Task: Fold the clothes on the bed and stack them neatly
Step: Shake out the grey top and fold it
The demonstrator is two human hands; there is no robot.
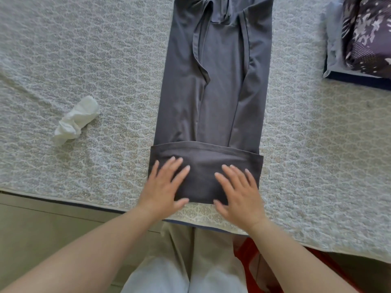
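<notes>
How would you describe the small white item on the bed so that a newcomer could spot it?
Start at the long grey garment lying down the middle of the bed. To its left lies a crumpled white cloth, alone on the quilt and the only white thing there.

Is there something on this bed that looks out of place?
Yes. A crumpled white cloth lies loose on the bedspread, left of the grey shirt, apart from the folded stack at the far right.
</notes>
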